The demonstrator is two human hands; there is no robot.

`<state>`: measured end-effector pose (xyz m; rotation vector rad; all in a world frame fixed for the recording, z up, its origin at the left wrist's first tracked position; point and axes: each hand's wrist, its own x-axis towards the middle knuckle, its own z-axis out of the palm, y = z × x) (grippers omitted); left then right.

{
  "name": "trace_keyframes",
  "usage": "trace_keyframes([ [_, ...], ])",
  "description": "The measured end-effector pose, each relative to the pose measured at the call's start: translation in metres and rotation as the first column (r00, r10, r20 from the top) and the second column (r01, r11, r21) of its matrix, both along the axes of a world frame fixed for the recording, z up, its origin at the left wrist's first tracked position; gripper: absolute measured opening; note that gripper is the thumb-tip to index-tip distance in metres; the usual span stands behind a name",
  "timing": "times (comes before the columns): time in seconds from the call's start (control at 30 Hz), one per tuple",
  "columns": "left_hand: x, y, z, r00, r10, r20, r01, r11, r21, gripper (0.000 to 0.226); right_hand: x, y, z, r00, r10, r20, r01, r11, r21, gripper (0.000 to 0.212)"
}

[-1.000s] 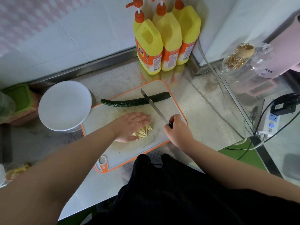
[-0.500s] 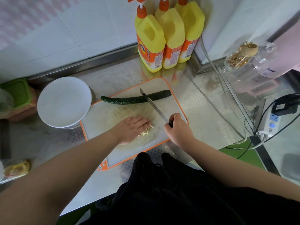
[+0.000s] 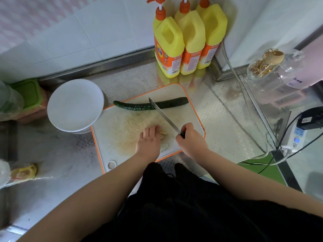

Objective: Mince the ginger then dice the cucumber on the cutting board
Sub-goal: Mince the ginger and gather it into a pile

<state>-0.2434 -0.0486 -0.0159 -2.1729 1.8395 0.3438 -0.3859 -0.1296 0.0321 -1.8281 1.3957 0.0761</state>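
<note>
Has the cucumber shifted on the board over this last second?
No. The cucumber lies along the far edge of the board, just as before; only the head camera moved. The knife crosses in front of it.

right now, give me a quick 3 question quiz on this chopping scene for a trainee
1. True or false: the long dark green cucumber is already diced.
2. Which hand holds the steel-bladed knife? A) left hand B) right hand
3. Fill in: the left hand rests flat on the pale yellow ginger strips on the white orange-rimmed cutting ____.

Key: 1. False, it lies whole at the far edge. 2. B, the right hand. 3. board.
</note>
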Motion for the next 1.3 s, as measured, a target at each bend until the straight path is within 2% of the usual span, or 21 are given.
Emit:
trace_keyframes([
  [0.1,-0.012,0.001,0.002,0.985,0.175,0.013,-0.175,0.985,0.004,0.054,-0.001,0.000,-0.001,1.000,-0.008,0.009,0.008,1.000,0.021,0.013],
  [0.23,-0.024,-0.002,0.005,0.947,0.322,0.003,-0.321,0.946,0.036,0.048,0.000,0.002,-0.004,1.000,0.008,0.015,-0.009,0.999,0.040,0.014],
  [0.4,-0.022,0.003,0.002,0.931,0.365,-0.006,-0.365,0.931,0.029,0.043,0.000,0.002,-0.005,1.000,0.020,0.002,-0.020,0.997,0.070,0.014],
  [0.5,-0.015,0.005,-0.001,0.931,0.365,-0.025,-0.365,0.931,0.025,0.050,-0.002,0.001,-0.006,1.000,0.006,-0.025,-0.004,0.997,0.082,0.014],
  [0.67,-0.001,0.009,-0.001,0.884,0.414,-0.219,-0.420,0.907,0.020,0.070,-0.005,0.001,-0.006,0.999,0.007,-0.033,-0.005,0.998,0.066,0.014],
  [0.83,0.014,0.015,0.001,0.801,0.445,-0.401,-0.505,0.861,-0.053,0.044,-0.004,0.000,-0.005,0.999,0.022,-0.025,-0.020,0.998,0.065,0.014],
  [0.93,0.024,0.021,0.000,0.753,0.436,-0.493,-0.553,0.825,-0.113,0.037,-0.005,0.000,-0.005,0.998,0.052,-0.035,-0.050,0.997,0.058,0.015],
  [1.13,0.043,0.012,-0.003,0.842,0.339,-0.418,-0.417,0.903,-0.107,0.032,-0.007,0.003,-0.007,0.993,0.097,-0.070,-0.093,0.994,0.048,0.017],
  [1.3,0.050,-0.006,0.001,0.929,0.230,-0.290,-0.260,0.963,-0.069,0.031,-0.007,0.001,-0.007,0.992,0.098,-0.083,-0.094,0.994,0.046,0.022],
])
